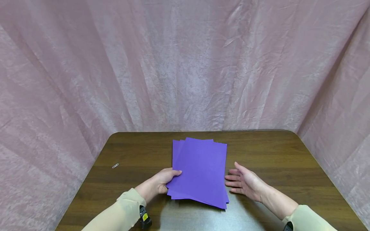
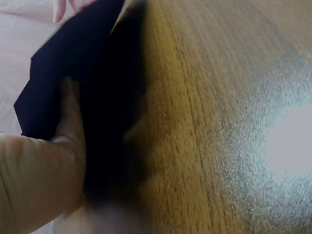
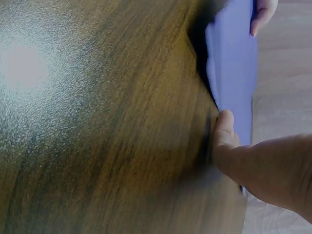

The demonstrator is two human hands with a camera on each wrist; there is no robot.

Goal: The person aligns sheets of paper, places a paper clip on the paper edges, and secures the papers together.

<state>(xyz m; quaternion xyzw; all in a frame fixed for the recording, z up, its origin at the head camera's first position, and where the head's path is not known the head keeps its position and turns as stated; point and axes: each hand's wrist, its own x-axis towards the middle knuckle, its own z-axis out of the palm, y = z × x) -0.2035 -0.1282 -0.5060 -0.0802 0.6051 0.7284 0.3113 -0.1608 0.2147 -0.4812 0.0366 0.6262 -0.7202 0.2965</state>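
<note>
Several purple sheets of paper (image 1: 199, 173) form a loose, uneven stack with corners sticking out at different angles. My left hand (image 1: 166, 179) grips the stack at its left edge, thumb on top and the other fingers hidden underneath. In the left wrist view the sheets (image 2: 63, 53) look nearly black, tilted up from the table. To the right, my right hand (image 1: 248, 184) is held with fingers straight and spread, fingertips close to the stack's right edge. The right wrist view shows the sheets (image 3: 234, 63) almost edge-on beyond my right thumb.
A small silver paper clip (image 1: 115, 166) lies on the left part of the brown wooden table (image 1: 271, 154). Pink curtains (image 1: 185, 64) hang behind the table and along its sides. Light glares off the near tabletop.
</note>
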